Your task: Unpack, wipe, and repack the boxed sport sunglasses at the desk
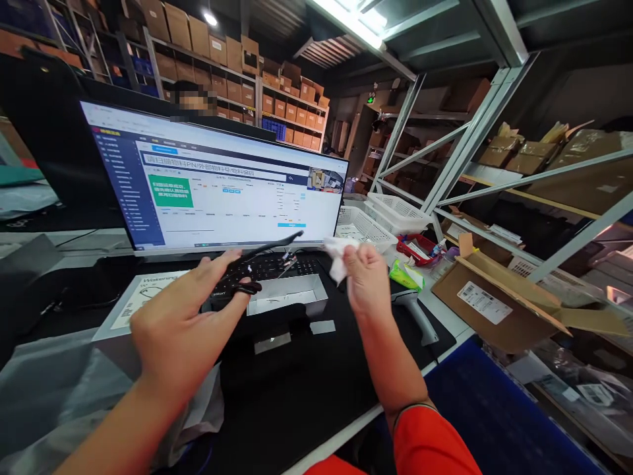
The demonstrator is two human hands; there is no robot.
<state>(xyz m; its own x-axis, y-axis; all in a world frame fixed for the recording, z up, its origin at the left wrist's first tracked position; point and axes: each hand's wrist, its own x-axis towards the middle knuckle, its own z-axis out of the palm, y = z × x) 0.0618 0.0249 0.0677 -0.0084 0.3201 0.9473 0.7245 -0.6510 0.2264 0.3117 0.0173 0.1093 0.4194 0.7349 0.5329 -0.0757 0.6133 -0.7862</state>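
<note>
My left hand [182,316] grips a pair of black-framed glasses [270,247] between thumb and fingers, one temple pointing right in front of the monitor. My right hand [368,280] is closed on a crumpled white tissue [337,254], apart from the glasses. Below the glasses lies an open white box [311,295] on the black desk mat. A larger white box [133,303] printed with a glasses drawing sits left, partly hidden behind my left hand. Two small flat pieces, a clear-looking card [272,342] and a pale slip [323,326], rest on the mat.
A monitor [222,191] and keyboard [306,266] stand ahead. On the right are a scanner [420,320], a green packet [406,275], white baskets [363,227] and an open carton [475,307]. Grey plastic bags [59,376] lie left. A person is behind the monitor.
</note>
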